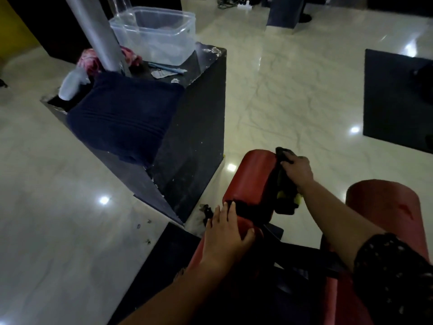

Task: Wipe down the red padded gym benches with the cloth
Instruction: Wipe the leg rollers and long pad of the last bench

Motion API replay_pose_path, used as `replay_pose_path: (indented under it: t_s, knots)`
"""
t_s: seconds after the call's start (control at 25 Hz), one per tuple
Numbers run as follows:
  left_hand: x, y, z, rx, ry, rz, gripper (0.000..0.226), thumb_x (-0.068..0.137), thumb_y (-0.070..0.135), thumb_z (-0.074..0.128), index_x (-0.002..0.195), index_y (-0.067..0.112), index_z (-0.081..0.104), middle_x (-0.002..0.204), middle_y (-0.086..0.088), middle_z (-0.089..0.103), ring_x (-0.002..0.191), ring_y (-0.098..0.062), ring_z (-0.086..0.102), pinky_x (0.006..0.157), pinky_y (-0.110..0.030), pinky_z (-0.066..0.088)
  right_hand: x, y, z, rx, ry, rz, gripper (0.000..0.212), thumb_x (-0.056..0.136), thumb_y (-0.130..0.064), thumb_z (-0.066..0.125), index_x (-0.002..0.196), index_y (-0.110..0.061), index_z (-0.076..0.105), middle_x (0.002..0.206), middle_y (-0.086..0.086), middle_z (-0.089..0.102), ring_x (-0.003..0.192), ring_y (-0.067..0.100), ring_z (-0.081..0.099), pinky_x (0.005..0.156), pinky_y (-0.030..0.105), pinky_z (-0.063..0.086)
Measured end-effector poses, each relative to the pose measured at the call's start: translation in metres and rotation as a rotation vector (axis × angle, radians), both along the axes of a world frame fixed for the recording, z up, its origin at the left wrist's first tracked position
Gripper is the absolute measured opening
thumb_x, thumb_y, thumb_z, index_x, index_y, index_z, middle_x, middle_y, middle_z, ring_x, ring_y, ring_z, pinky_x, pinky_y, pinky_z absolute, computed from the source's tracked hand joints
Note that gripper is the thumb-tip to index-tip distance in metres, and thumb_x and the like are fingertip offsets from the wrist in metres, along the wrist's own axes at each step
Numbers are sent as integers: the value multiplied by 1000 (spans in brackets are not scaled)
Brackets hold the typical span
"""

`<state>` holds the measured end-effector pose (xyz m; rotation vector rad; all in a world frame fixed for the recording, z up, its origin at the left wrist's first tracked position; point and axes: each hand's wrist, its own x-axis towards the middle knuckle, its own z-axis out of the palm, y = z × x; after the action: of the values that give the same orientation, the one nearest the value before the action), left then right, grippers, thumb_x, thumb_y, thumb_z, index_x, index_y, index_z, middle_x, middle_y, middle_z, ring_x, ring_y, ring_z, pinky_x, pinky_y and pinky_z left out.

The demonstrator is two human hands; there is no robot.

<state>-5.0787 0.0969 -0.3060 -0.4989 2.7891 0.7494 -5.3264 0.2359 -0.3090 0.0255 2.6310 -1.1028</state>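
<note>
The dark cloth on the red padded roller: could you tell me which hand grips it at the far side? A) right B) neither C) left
A: the right hand curls its fingers round the dark cloth over the red padded roller, while the left hand lies flat nearer the camera.

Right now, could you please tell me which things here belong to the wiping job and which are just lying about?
Job in hand: cloth, red roller pad, red pad on the right.

Lying about: plastic tub, blue towel, pen and pink rag, all on the black box.
</note>
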Motion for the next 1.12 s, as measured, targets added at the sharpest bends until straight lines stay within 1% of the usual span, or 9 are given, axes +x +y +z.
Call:
replay_pose_path:
  t_s: [0.12,0.44,0.6,0.68,0.76,0.84,0.92,1.04,1.12]
  knots:
    - [-1,0,-1,-14,18,7,85,93,61,38,157,18,5,164,-6,9,151,-23,4,123,-43,11,-10,7,-3,-360,-279,-172,50,94,-18,58,143,-26,49,138,9,54,115,27,57,98,31,47]
    - [2,4,5,-50,64,24,83,94,58,42,157,16,8,163,-6,13,151,-25,8,121,-41,15,109,9,-19,-475,-260,-244,52,92,-9,59,142,-20,51,130,1,60,107,20,62,91,25,48]
    - [3,2,5,-49,62,10,84,95,58,41,157,14,7,164,-7,11,151,-25,8,122,-42,14,151,23,-17,-145,-216,-27,50,91,-18,62,140,-27,53,121,8,66,100,22,64,78,24,46]
    - [6,0,4,-25,73,15,88,94,61,40,157,13,1,165,-8,7,152,-24,5,123,-41,13,169,30,-7,53,-146,166,51,92,-22,60,142,-31,49,130,8,57,107,24,61,79,24,43]
    - [12,1,2,-26,72,47,95,93,64,39,157,10,-5,165,-11,3,152,-23,2,123,-39,9,182,40,2,375,88,388,53,92,-28,60,142,-40,47,143,3,43,109,30,57,86,33,49]
    - [18,1,2,-41,61,84,99,92,67,40,156,7,-5,164,-14,1,152,-25,0,123,-39,7,185,38,9,645,503,617,54,82,-30,70,132,-44,57,143,2,48,94,34,59,68,42,56]
    - [20,0,2,-33,34,100,102,90,70,41,156,6,-2,164,-16,2,152,-26,1,123,-39,7,174,24,21,853,728,848,49,74,-32,74,122,-41,66,135,5,57,81,36,59,52,38,49]
    - [20,-1,-1,-25,8,84,106,85,76,37,156,5,2,164,-17,5,152,-27,4,123,-40,10,161,-27,46,1085,789,1097,38,89,-33,60,127,-32,62,146,6,44,100,41,56,63,40,49]
    - [20,-2,0,-37,-5,76,116,73,84,20,156,5,0,164,-17,6,152,-27,3,123,-40,10,162,-61,58,1137,754,1197,36,99,-26,45,133,-19,57,152,9,30,116,44,47,76,46,49]
